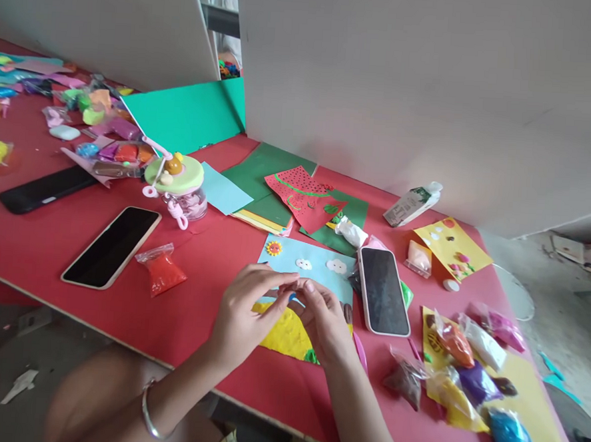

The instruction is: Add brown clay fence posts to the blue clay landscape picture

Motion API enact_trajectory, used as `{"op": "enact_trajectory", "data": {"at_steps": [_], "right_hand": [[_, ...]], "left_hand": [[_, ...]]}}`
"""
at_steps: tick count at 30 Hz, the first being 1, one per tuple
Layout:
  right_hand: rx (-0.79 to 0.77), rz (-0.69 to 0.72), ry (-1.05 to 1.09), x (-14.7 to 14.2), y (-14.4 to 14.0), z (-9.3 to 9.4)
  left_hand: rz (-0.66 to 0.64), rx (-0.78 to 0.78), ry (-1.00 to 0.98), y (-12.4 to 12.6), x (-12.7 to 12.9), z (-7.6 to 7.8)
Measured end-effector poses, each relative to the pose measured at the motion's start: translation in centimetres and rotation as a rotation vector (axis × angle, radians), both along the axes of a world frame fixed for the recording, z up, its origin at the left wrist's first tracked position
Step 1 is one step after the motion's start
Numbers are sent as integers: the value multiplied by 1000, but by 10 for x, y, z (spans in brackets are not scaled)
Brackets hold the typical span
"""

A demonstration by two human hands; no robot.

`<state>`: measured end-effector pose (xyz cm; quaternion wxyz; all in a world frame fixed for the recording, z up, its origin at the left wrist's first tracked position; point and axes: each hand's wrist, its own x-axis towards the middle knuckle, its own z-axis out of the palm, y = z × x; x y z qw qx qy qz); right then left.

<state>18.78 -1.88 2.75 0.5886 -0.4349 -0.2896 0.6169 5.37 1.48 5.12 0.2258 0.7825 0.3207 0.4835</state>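
Together, both hands (284,314) pinch blue clay (292,296) near table edge (118,333).

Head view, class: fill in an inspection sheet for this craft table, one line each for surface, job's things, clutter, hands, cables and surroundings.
Surface: red tabletop, crowded.
Job's things: small blue clay bit pinched between both hands; light blue card with sun and clouds and yellow clay sheet beneath them.
Clutter: three phones lying face-up, red clay bag, pink-lidded jar, coloured paper sheets, clay bags at right.
Hands: left hand and right hand fingertips meet on the clay.
Cables: nothing seen.
Surroundings: grey partition boards behind; floor at right.
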Motion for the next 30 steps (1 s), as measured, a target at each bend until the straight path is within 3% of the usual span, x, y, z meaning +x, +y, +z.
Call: {"op": "enact_trajectory", "data": {"at_steps": [5, 13, 20, 23, 30], "right_hand": [[64, -44, -148, 3, -1, 3], [152, -129, -426, 8, -3, 9], [216, -1, -498, 1, -7, 6], [226, -17, -554, -1, -7, 5], [301, -78, -873, -2, -7, 12]], "left_hand": [[-80, -54, 30, 3, -2, 0], [-258, -518, -8, 7, -10, 0], [-152, -762, -290, 11, -4, -2], [-170, -857, -357, 11, -3, -2], [-139, -878, -346, 10, -3, -4]]}}
